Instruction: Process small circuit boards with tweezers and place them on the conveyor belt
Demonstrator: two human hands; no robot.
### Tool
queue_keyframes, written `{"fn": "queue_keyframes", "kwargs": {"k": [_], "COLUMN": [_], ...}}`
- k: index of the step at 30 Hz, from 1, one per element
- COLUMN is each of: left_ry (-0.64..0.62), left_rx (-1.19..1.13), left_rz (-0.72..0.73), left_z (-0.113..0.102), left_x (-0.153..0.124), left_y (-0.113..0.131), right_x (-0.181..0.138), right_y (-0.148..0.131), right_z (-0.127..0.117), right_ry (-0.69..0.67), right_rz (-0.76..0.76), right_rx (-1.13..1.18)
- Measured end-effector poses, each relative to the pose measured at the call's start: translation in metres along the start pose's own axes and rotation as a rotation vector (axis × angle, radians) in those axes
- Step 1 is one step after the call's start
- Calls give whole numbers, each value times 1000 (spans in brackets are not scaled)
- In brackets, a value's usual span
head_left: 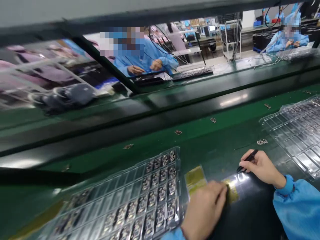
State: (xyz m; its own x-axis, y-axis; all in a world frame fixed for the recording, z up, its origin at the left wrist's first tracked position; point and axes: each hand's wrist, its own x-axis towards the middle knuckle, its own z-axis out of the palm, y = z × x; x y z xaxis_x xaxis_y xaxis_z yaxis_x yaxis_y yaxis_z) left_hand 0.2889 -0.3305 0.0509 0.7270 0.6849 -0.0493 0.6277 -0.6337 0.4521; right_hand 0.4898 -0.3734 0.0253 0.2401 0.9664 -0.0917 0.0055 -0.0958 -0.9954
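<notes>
My left hand (205, 208) rests curled on the dark work mat, its fingers pressed onto a small yellow sheet (232, 190). My right hand (261, 166) pinches black tweezers (246, 160), their tip touching a shiny strip beside that sheet. A second yellow sheet (195, 178) lies just left of my left hand. A clear plastic tray (140, 200) with several small circuit parts in its pockets lies to the left of both hands.
Another clear tray (297, 133) sits at the right. Small loose parts (262, 142) are scattered on the green belt (200, 133). Across the line, two persons in blue coats work at keyboards (192, 73).
</notes>
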Motion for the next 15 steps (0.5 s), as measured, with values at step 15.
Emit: {"fn": "queue_keyframes", "kwargs": {"k": [15], "left_ry": [-74], "left_rx": [266], "left_rz": [-16], "left_z": [54], "left_x": [-20], "left_y": [14], "right_x": [13], "right_y": [18], "right_z": [14], "right_ry": [-247], "right_rz": [57], "right_rx": [-79]}}
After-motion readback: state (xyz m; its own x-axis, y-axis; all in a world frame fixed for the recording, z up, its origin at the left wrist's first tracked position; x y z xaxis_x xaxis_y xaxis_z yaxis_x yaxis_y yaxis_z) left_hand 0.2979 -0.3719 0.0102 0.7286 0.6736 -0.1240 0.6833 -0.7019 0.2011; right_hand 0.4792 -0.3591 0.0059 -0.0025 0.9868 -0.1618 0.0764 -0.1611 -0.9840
